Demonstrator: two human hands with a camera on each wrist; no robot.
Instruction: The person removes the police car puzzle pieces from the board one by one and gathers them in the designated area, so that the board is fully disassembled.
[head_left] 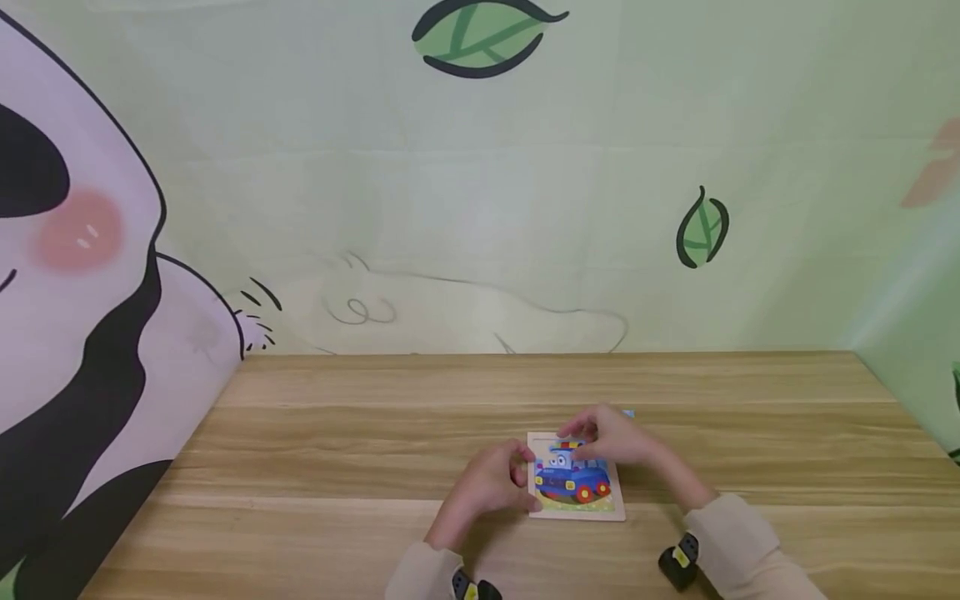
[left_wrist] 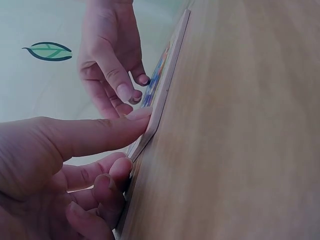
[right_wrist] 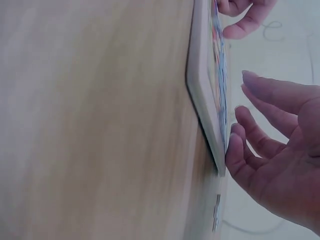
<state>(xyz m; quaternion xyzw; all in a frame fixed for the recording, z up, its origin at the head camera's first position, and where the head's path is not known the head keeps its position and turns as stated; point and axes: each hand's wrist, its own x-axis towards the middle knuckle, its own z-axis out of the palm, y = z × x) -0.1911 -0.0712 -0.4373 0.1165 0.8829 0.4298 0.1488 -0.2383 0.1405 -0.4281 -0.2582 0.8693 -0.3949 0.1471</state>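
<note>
A square wooden jigsaw puzzle board (head_left: 577,516) lies flat on the table, its picture a blue cartoon car (head_left: 558,482) with red and yellow wheels. At its left edge is my left hand (head_left: 491,479), which holds the frame with the thumb (left_wrist: 107,134) on top and the other fingers against the side. My right hand (head_left: 621,438) hovers over the upper right of the picture. In the right wrist view its fingers (right_wrist: 280,95) are spread apart and loosely bent, with nothing seen between them; the lower ones come close to the board's edge. It hides the picture's upper right corner.
A small blue piece (head_left: 629,413) lies on the wooden table (head_left: 337,442) just beyond the right hand; the right wrist view shows a flat piece (right_wrist: 216,212) past the board's corner. Behind the table hangs a green backdrop (head_left: 525,208) with printed leaves and a panda.
</note>
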